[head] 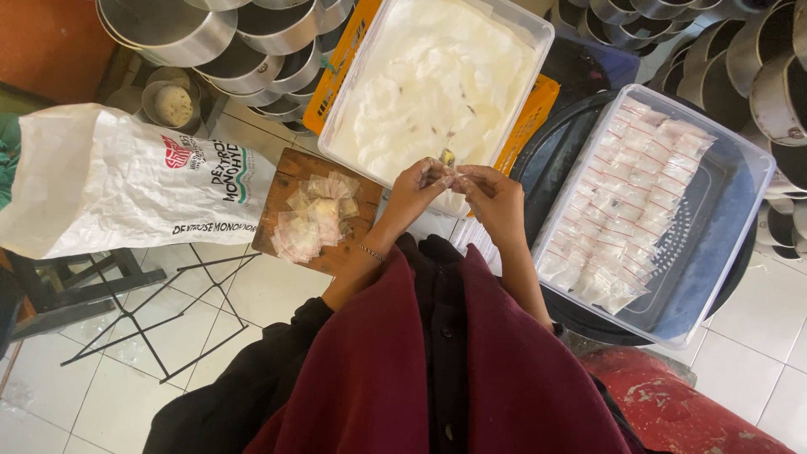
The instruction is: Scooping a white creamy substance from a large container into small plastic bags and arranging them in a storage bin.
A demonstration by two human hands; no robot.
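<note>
My left hand (414, 190) and my right hand (491, 195) meet at the near edge of a clear tub of white powder (437, 80). Together they pinch a small clear plastic pouch (446, 176), with a small metal scoop tip showing just above the fingers. A pile of empty small pouches (313, 217) lies on a wooden board (290, 168) to the left of my left hand. To the right of my right hand, a clear bin (731, 210) holds rows of filled, sealed pouches (630, 197).
A large white printed sack (118, 181) lies on a stool at the left. Stacks of round metal pans (252, 42) fill the back left and the back right (756, 67). An orange crate sits under the powder tub. White tiled floor and a black wire frame lie below.
</note>
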